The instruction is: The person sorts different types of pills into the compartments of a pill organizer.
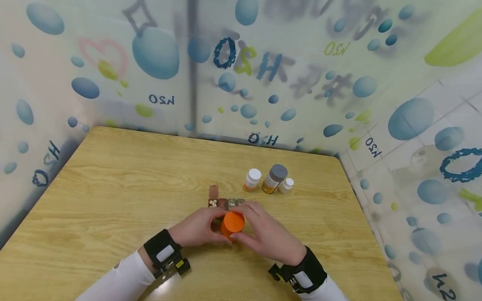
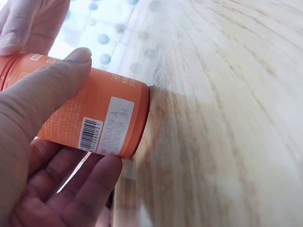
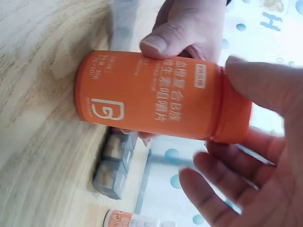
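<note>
An orange pill bottle [image 3: 142,92] with white lettering stands on the wooden table, its orange cap [image 1: 234,221] on top. My left hand [image 1: 197,228] grips the bottle's body, thumb on one side and fingers on the other. At the cap, my right hand [image 1: 269,234] holds on with thumb and fingers, the other fingers partly spread in the right wrist view. Just behind the bottle lies a pill organizer [image 1: 222,204] with brown and grey compartments. One brown lid [image 1: 213,191] is flipped up, and pale tablets [image 1: 212,203] fill that compartment. My hands and the bottle hide part of the organizer.
Farther back on the table [image 1: 150,175] stand a white-capped bottle [image 1: 252,180], a larger grey-capped bottle [image 1: 275,179] and a small white bottle [image 1: 286,185]. A patterned curtain [image 1: 211,104] hangs behind the table and along its sides.
</note>
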Tool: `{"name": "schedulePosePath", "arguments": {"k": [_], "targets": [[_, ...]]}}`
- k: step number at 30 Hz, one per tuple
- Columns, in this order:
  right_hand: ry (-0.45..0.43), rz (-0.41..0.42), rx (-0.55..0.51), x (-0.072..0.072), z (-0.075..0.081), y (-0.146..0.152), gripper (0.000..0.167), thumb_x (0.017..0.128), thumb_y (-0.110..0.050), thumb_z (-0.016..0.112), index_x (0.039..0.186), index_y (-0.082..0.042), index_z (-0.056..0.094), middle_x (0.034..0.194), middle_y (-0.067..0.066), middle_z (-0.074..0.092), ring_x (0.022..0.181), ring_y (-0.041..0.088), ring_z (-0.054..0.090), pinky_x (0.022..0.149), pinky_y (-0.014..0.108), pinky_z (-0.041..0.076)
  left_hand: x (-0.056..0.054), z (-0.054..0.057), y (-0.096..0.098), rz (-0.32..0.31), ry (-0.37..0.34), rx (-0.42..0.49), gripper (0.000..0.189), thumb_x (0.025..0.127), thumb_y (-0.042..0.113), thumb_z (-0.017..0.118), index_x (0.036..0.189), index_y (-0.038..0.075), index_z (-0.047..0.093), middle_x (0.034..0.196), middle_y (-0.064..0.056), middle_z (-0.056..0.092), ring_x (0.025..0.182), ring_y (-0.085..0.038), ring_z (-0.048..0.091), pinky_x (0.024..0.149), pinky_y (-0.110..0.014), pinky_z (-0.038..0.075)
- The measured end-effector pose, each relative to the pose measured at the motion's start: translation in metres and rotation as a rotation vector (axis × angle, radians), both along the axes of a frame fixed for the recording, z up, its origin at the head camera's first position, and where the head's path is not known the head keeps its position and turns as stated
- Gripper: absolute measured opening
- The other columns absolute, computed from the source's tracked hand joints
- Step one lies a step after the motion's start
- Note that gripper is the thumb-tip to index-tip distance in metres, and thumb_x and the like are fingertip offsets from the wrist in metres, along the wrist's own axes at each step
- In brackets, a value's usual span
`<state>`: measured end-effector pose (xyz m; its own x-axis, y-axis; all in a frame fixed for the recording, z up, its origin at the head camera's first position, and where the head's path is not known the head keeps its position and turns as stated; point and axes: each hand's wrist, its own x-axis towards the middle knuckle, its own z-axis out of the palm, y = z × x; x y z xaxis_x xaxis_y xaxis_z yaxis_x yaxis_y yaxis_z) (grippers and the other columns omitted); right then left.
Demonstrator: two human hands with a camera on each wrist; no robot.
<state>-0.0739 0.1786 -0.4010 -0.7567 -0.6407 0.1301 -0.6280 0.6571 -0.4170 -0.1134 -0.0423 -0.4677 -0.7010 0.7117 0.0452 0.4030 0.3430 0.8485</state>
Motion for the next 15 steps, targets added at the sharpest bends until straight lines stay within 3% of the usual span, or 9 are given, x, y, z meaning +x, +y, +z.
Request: {"name": "schedulePosePath", "arguments": {"k": [5,10,15], "targets": [[-0.002,-0.071,-0.014,-0.0009,-0.0048,-0.0046,0.058,0.076,-0.057,0.062,0.120,-0.024,0.042,0.110,-0.015,0.042,0.098,0.003,0.042,0.084,0.021,0.043,0.0000,0.0000,-0.0002,0.004,-0.011,-0.014,0.049,0.068,0.057,0.069,0.110,0.038,0.054,0.104,0.020,0.058,0.089,-0.004,0.055,0.079,-0.024,0.046],[-0.008,-0.053,0.010,0.0002,-0.0024,-0.0015,0.071,0.076,-0.059,0.060,0.135,-0.030,0.032,0.127,-0.014,0.036,0.111,0.001,0.039,0.092,0.024,0.041,0.0007,0.0024,0.0001,-0.007,0.017,-0.008,0.051,0.069,0.055,0.070,0.113,0.037,0.054,0.106,0.020,0.057,0.090,-0.003,0.055,0.079,-0.023,0.046],[-0.019,0.041,-0.001,0.0017,-0.0004,-0.0006,0.065,0.087,-0.042,0.057,0.143,-0.029,0.025,0.140,-0.014,0.028,0.124,0.003,0.030,0.098,0.027,0.036,0.0017,0.0038,-0.0001,-0.009,0.021,0.007,0.053,0.070,0.046,0.074,0.116,0.037,0.051,0.110,0.020,0.056,0.093,-0.003,0.055,0.082,-0.023,0.046]]}}
